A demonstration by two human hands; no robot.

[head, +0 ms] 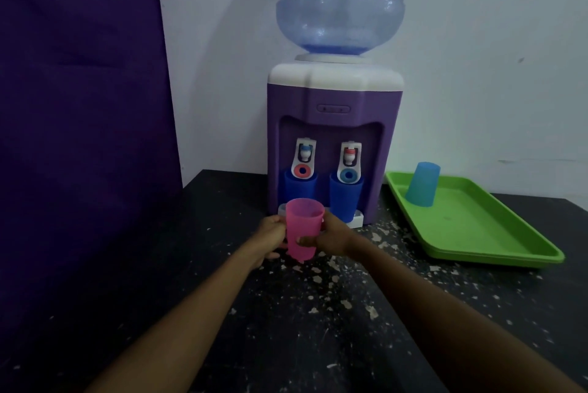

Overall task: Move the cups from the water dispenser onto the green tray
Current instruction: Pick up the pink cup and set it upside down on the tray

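A pink translucent cup (304, 227) is held upright above the table, just in front of the purple water dispenser (334, 144). My left hand (270, 240) grips its left side and my right hand (331, 238) grips its right side. Two dark blue cups stand on the dispenser's drip tray: one (297, 187) under the left tap, another (345, 198) under the right tap. The green tray (496, 233) lies to the right of the dispenser. A light blue cup (422, 184) stands upside down at its far left corner.
The dark speckled table (318, 313) carries everything. A large clear water bottle (342, 1) tops the dispenser. A purple panel (82, 106) stands at the left and a white wall (493, 58) runs behind.
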